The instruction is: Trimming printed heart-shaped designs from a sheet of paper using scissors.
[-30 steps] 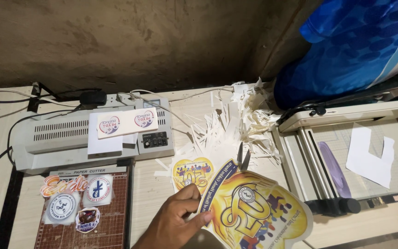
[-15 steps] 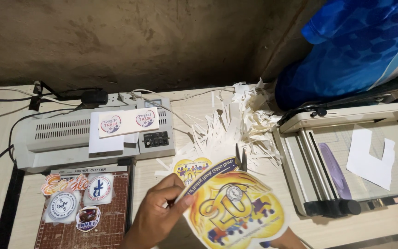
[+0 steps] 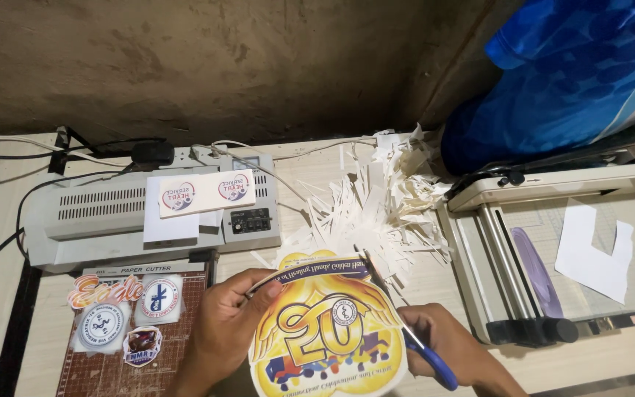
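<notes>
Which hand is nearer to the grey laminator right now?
Left. The left hand holds the yellow print just below the laminator; the right hand, with the scissors, is farther right.

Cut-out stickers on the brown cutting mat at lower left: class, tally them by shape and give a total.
Round stickers: 2, one upper right, one lower left
Word-shaped sticker: 1
Small shield-like sticker: 1
Total: 4
</notes>
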